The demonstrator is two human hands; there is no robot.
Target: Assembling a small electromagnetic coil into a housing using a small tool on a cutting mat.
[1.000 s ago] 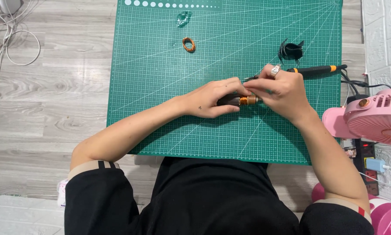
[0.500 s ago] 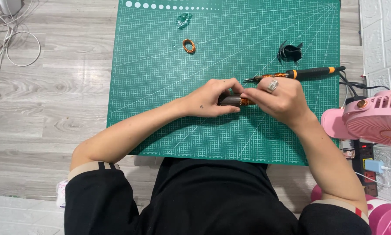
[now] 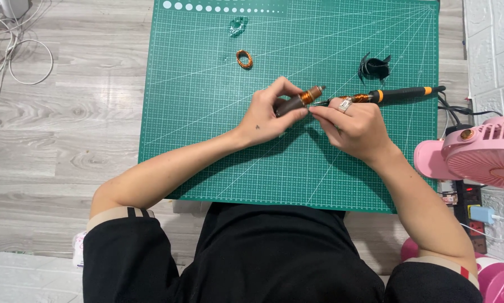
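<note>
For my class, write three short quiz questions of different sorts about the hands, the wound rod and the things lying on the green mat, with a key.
1. True or false: the left hand grips the dark rod with copper wire wound round it.
2. Which lies farthest up the cutting mat? A) small copper coil B) clear green scrap C) black crumpled piece
3. Fill in: the black and orange tool lies just beyond the ____ hand.

Key: 1 true; 2 B; 3 right.
</note>
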